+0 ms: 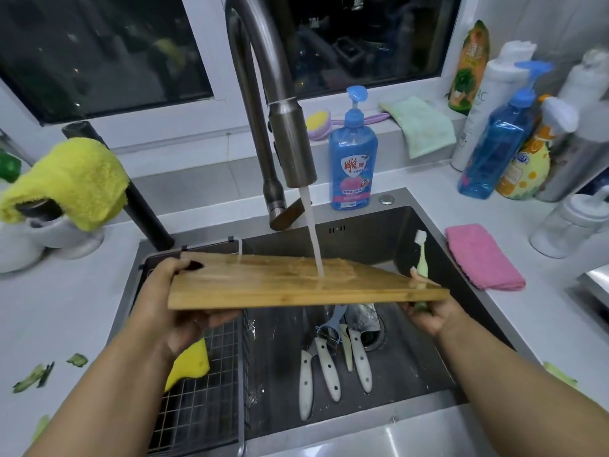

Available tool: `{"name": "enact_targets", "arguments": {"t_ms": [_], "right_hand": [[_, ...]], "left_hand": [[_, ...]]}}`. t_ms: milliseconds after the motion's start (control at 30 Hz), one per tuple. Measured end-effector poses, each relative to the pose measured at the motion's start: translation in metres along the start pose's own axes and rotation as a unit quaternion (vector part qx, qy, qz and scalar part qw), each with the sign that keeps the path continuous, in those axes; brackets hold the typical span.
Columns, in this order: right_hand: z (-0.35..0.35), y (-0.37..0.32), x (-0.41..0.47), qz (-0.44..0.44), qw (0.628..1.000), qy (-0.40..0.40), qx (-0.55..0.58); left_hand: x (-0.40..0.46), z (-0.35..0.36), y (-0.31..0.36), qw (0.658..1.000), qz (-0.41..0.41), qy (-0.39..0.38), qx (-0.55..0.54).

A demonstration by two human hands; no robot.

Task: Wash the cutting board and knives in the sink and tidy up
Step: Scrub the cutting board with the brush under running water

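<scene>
Head view looks down on a steel sink set in a white counter. On the counter's far edge, under the window, a blue dish soap bottle stands just behind the sink's back rim, with a cluster of spray and cleaner bottles at the far right corner. A pink cloth lies folded beside the sink's right rim. A yellow cloth is draped over something at the left, and green peelings are scattered near the counter's left front edge. The tap arches over the middle of the sink, and its stream of water falls onto the cutting board.

That board is bamboo, pale brown and wet, held roughly level above the sink, spanning most of its width. Wet residue lies on its top around where the water lands. The left hand grips the board's left end, thumb on top beside the handle hole and fingers underneath. The right hand holds the right end from below with fingers curled; it also holds a pale green brush that stands upright against the board's far right corner.

Down in the basin, several knives with cream handles lie side by side by the drain, blades pointing away under the board. A wire rack fills the sink's left part, with a yellow sponge in it.
</scene>
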State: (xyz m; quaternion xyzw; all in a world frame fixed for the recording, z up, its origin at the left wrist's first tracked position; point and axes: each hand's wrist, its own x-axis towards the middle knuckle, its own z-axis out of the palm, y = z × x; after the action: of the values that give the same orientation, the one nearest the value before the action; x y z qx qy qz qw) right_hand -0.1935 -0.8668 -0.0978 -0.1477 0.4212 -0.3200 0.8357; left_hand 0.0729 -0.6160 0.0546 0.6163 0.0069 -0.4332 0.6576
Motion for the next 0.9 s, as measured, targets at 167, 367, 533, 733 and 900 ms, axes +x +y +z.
{"name": "enact_targets", "arguments": {"t_ms": [167,367,533,733,900], "right_hand": [[-0.008,-0.007,-0.003,0.065,0.981,-0.013,-0.183],[-0.019,-0.004,0.002,0.119,0.914,0.071,-0.381],[-0.026,0.008,0.004,0.131,0.855,0.144,-0.481],[-0.025,0.012,0.006,0.135,0.808,0.185,-0.543],[-0.014,0.016,0.000,0.128,0.736,0.173,-0.642]], "left_hand": [[0.008,-0.016,-0.004,0.993,-0.101,-0.057,-0.023],[0.018,-0.015,-0.036,0.991,-0.111,-0.065,-0.031],[0.025,0.008,-0.059,0.991,-0.117,-0.058,-0.028],[0.037,0.022,-0.076,0.990,-0.114,-0.077,-0.025],[0.041,0.032,-0.091,0.990,-0.127,-0.057,-0.022]]}}
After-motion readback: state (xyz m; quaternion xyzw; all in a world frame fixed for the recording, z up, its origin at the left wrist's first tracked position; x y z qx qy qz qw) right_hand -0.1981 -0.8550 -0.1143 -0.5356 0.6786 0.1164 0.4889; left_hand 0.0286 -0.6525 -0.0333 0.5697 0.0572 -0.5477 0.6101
